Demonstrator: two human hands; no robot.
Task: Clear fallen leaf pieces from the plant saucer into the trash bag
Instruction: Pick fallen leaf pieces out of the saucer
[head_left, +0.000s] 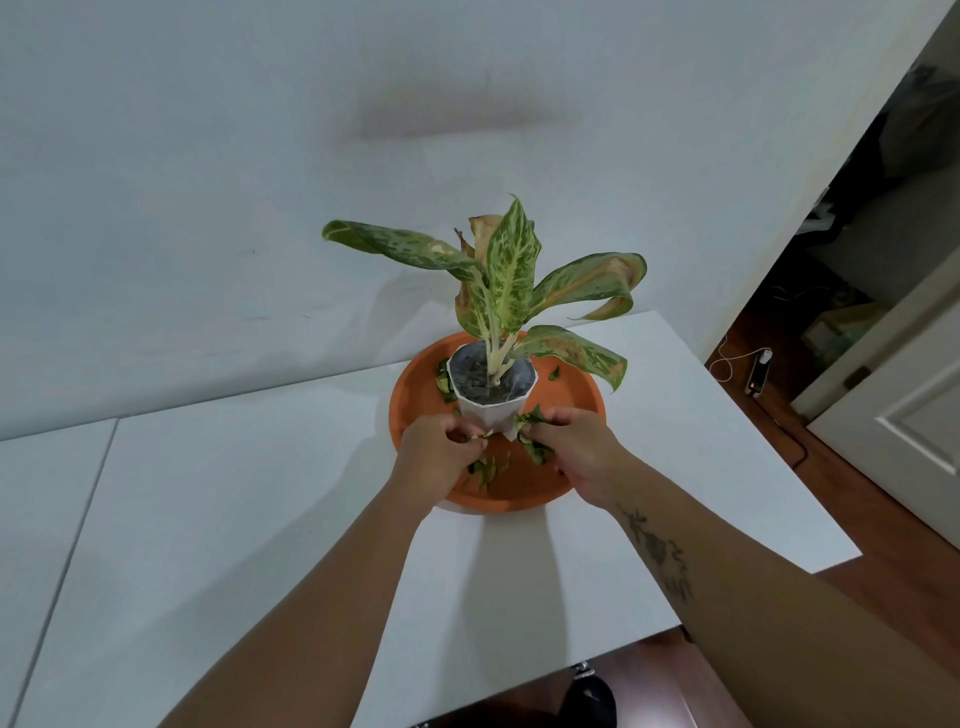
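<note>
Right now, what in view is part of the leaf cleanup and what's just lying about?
Job:
- orange saucer
- leaf pieces
- left hand
- right hand
- potted plant

Lying about:
- power strip on the floor
- white door

No trash bag visible.

We see a round orange plant saucer (576, 395) lying flat on the white tabletop (260, 493). Green leaf pieces (485, 470) lie scattered on its near floor, with more (444, 384) at the left of the pot and one scrap (554, 373) at the right. A few pieces are bunched near the pot's base.
</note>
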